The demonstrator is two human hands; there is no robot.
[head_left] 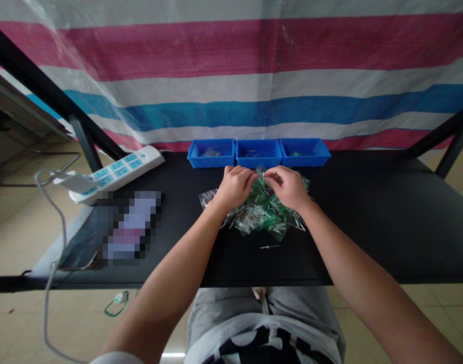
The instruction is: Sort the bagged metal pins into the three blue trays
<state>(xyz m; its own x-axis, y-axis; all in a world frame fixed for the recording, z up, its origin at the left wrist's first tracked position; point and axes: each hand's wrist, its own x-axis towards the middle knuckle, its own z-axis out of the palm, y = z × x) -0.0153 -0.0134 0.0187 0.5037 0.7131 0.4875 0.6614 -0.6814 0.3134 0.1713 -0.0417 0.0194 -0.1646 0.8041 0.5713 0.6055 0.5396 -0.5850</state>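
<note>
My left hand (236, 186) is over the pile with its fingers pinched together; what is in them is hidden. Facing it, my right hand (288, 186) has thumb and forefinger closed on a thin metal blind rivet (263, 176), which shows in the gap between both hands. Below them lies a heap of small clear and green plastic bags (271, 212), mixed with loose rivets (297, 220) on its right side. Nearer the table's front edge, a single blind rivet (269, 247) lies apart from the heap.
Three blue bins (257, 161) stand in a row behind the heap, with a few small pieces inside. A white power strip (117, 174) with a plugged-in charger and cable is on the left, near a blurred-out phone (132, 225). A striped sheet (231, 55) hangs behind the black table (368, 227).
</note>
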